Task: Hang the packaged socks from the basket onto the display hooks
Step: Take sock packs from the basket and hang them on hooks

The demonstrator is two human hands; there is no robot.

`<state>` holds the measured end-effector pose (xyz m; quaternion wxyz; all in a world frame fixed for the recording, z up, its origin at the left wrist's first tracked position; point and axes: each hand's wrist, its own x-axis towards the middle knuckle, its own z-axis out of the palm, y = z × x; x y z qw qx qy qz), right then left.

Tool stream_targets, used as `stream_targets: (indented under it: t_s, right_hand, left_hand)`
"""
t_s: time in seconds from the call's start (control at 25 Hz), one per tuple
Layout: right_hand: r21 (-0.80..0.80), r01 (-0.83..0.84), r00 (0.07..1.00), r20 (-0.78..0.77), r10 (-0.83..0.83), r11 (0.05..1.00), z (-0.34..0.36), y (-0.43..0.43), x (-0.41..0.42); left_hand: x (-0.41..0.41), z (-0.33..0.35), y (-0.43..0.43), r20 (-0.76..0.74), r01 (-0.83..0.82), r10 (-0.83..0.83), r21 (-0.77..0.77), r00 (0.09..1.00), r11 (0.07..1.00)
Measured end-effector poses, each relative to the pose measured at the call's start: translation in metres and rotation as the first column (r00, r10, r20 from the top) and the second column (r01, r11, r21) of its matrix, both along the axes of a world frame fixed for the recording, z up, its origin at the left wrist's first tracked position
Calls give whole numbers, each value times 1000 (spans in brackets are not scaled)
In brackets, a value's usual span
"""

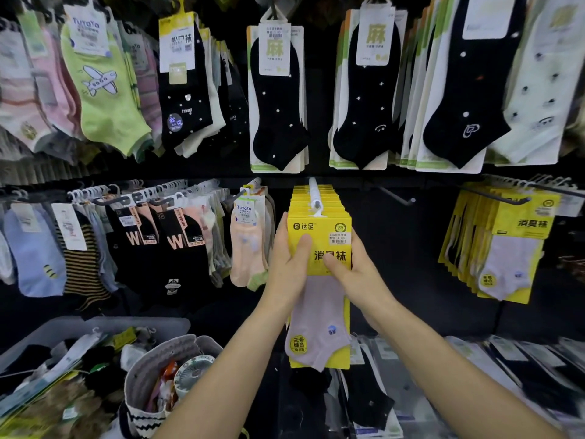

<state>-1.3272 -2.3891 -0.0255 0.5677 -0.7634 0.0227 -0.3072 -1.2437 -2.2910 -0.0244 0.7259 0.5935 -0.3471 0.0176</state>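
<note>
Gripped between both hands, straight ahead at the front of a stack of matching packs: yellow sock pack [319,245], left hand [286,264] with thumb on the card face and fingers behind, right hand [353,270] clasping the right edge with thumb across the print. White plastic hanger tab [316,213] sitting at the very tip of the display hook [312,188]; hard to tell whether threaded fully. Let go too soon, likely to slide off the smooth white rod and drop toward the shelf below the wrists. Pushed crooked, liable to crease the thin glossy card or snap the small tab; pushed hard, liable to jam against the tight stack behind. Stiff, flat, rectangular card, slick to the touch; soft pale lilac knit sock fixed to its front, limp at the toe. Down to the left of the left forearm, grey hard-plastic basket [104,321] holding more packs, with a woven round bag [148,362] just beside it.
</note>
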Motion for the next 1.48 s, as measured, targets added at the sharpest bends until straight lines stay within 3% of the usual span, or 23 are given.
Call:
stream_targets:
  t_s: [0.24, 0.72, 0.92, 1.04, 1.12, 1.2, 1.32, 1.48]
  right_hand:
    - [73, 31, 992, -120, -23, 997, -31, 6, 4]
    - [35, -22, 995, -101, 25, 999, -34, 0, 1]
    - [27, -44, 992, -121, 47, 999, -35, 3, -8]
    - [34, -61, 975, -212, 66, 998, -60, 0, -36]
    - [50, -39, 945, -324, 53, 998, -97, -5, -66]
    - [64, -17, 889, -456, 45, 998, -138, -16, -101]
    - [96, 47, 787, -616, 23, 994, -198, -35, -156]
    - [6, 132, 601, -796, -76, 991, -254, -60, -220]
  left_hand:
    - [-7, -39, 10, -88, 73, -62, 125, 994, 989]
    - [-5, -35, 14, -95, 160, -151, 89, 984, 983]
    - [-15, -36, 21, -82, 125, -117, 97, 990, 987]
    - [-31, -67, 42, -121, 14, 3, 142, 993, 990]
    - [-54, -109, 57, -226, -107, 165, 247, 960, 963]
    - [-88, -154, 68, -320, -129, 239, 330, 917, 935]
    - [-139, -210, 68, -404, -27, 232, 454, 885, 891]
    - [-196, -267, 47, -429, 140, 176, 610, 886, 780]
